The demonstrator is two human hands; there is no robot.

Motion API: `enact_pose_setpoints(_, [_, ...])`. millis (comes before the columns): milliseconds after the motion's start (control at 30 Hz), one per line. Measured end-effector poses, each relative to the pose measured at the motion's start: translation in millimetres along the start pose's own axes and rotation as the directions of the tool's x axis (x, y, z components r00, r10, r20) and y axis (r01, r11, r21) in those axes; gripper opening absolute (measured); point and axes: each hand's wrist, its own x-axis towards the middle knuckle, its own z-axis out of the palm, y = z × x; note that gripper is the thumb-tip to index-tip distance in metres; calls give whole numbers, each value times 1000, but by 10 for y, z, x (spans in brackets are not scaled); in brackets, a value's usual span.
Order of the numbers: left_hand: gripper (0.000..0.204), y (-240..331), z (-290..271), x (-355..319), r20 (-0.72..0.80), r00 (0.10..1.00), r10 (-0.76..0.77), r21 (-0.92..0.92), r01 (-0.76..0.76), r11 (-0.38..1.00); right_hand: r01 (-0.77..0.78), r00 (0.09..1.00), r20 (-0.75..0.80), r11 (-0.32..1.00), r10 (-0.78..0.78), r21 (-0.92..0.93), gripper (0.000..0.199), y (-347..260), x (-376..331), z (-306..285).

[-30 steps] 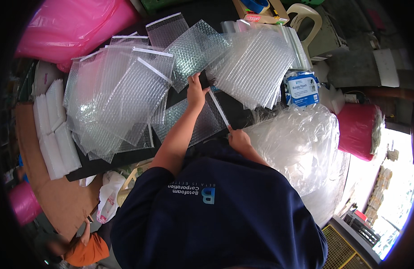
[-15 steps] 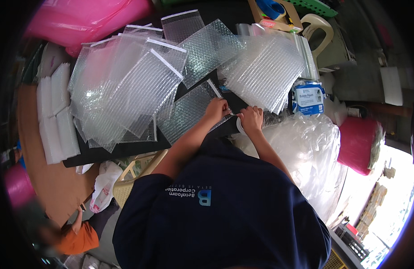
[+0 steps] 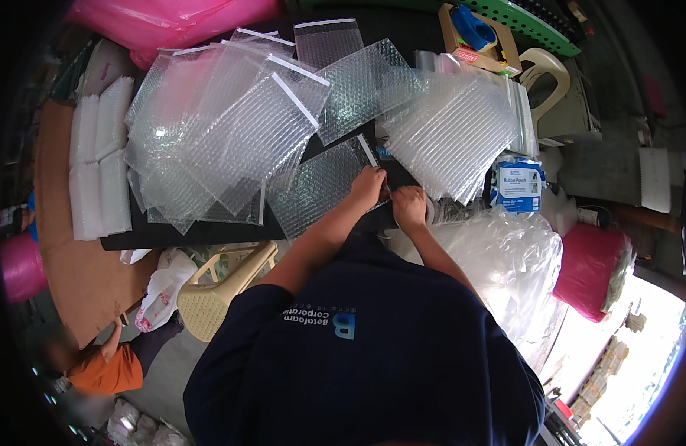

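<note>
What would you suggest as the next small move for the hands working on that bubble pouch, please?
Probably slide the bubble pouch left onto the fanned pile of pouches: both the left hand and right hand pinch its near edge, and the pile lies beside it.

One head-worn fisheye camera looks steeply down from above the person's shoulders onto the black worktop [image 3: 209, 236]. The dark shirt [image 3: 372, 349] fills the lower centre, close to the lens. The worktop's far edge lies toward the top. Straight edges bend near the rim.
</note>
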Motion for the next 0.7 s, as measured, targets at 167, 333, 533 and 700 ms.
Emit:
enact_pose_setpoints(167, [22, -21, 94, 5, -43, 999, -2, 65, 5, 998, -205, 978, 103, 930, 182, 306, 3, 38, 43, -17])
enact_pose_setpoints(333, [33, -126, 166, -1, -2, 997, 74, 112, -74, 991, -307, 951, 182, 825, 249, 475, 8, 76, 56, -165])
enact_pose_setpoints(533, [100, 227, -764, -751, 347, 932, -106, 365, -30, 931, -193, 980, 163, 739, 114, 645, 31, 137, -44, -215])
enact_pose_setpoints(700, [112, -125, -868, -988, 560, 794, -238, 417, -22, 909, -88, 987, 159, 883, 15, 462, 44, 25, -13, -268])
